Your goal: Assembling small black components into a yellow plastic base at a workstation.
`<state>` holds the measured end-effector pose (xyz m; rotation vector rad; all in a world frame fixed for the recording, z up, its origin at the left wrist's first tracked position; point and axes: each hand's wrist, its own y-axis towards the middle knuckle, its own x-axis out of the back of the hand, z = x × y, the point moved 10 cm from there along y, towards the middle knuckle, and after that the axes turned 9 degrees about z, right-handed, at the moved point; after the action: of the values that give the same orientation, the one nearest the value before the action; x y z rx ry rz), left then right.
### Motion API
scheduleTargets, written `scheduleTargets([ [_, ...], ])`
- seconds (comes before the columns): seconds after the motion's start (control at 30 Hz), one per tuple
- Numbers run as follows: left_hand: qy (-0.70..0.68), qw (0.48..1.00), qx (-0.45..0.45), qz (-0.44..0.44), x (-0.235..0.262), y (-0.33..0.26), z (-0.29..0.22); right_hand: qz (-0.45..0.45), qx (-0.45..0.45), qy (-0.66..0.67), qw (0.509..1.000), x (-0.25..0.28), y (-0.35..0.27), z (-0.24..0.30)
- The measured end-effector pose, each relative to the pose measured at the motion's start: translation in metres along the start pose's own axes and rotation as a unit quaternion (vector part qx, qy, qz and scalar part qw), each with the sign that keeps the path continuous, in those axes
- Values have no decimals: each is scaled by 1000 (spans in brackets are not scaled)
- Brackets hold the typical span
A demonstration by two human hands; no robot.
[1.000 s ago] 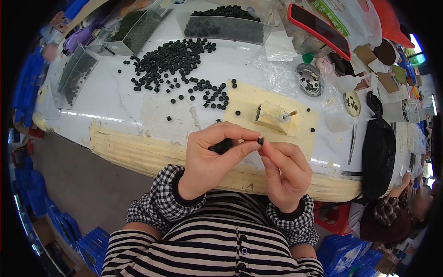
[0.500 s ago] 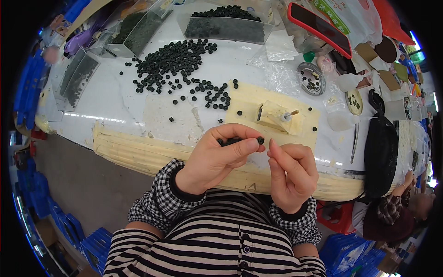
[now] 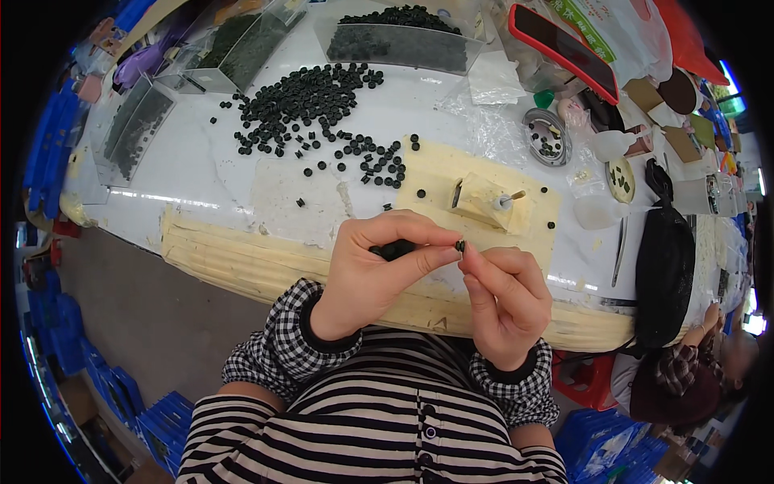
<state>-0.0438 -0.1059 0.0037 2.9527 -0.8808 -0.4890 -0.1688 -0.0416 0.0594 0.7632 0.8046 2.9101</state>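
Between the thumb and forefinger of my left hand is a small dark grooved round piece, held on edge. Several more dark pieces lie in that hand's curled palm, partly covered by the fingers. My right hand is closed, its forefinger tip against the held piece; anything inside its pinch is too small to make out. Just beyond the hands stands a block wrapped in yellow tape with a thin peg sticking out. A loose pile of the same dark pieces spreads over the table's far left.
Clear bins of dark pieces line the back. At right are a red-cased phone, a round tin, tweezers and a black bag. A padded edge runs along the front. Another person sits at far right.
My hands have come together: the left has turned slightly and the right forefinger now meets the piece, where there was a gap. The view has shifted slightly.
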Motion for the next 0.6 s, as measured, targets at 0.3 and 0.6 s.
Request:
scheduleTargets([
  [0.3,105,991,-77,15,-4,-2,-20,22,-26,69,997,-4,-5,-10],
  [0.6,75,995,-57,12,-2,-2,-15,27,-27,69,997,-3,-4,-10],
])
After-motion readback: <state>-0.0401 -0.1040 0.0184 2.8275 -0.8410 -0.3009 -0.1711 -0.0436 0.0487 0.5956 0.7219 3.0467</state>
